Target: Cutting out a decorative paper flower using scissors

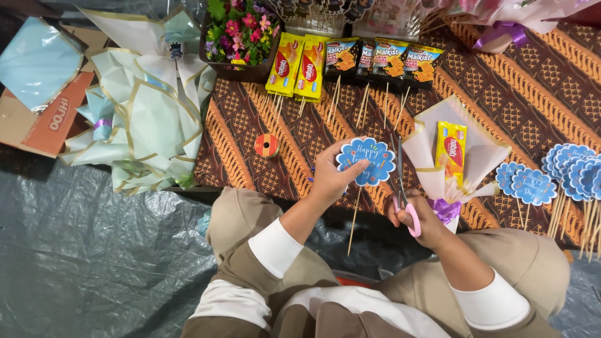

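A blue paper tag (pixel 365 161) with a scalloped edge, fixed on a thin wooden stick (pixel 354 219), is held by the left hand (pixel 330 175) above the near edge of the worktop (pixel 300 141), which is covered with a brown patterned cloth. The fingers of this hand are closed around the left side of the tag, with the thumb on its printed face, while the stick hangs down toward the lap. The tag is judged to be very light and thin, easy to bend or tear, so it is best taken by its edge or by the stick, which is stiff but can snap. A pair of scissors (pixel 402 188) with pink handles is held in the right hand (pixel 421 218); the fingers are curled through the handles, and the blades point upward just beside the right edge of the tag. Whether the blades touch the paper cannot be told. Just to the right, a small bouquet (pixel 454 156) of pale wrapping paper with a yellow snack packet inside and a purple ribbon (pixel 446 209) at its base is seen lying on the cloth. More blue tags on sticks (pixel 563 178) are laid at the far right, snack packets on sticks (pixel 350 62) are lined along the far side, and a small orange spool (pixel 267 145) lies to the left.
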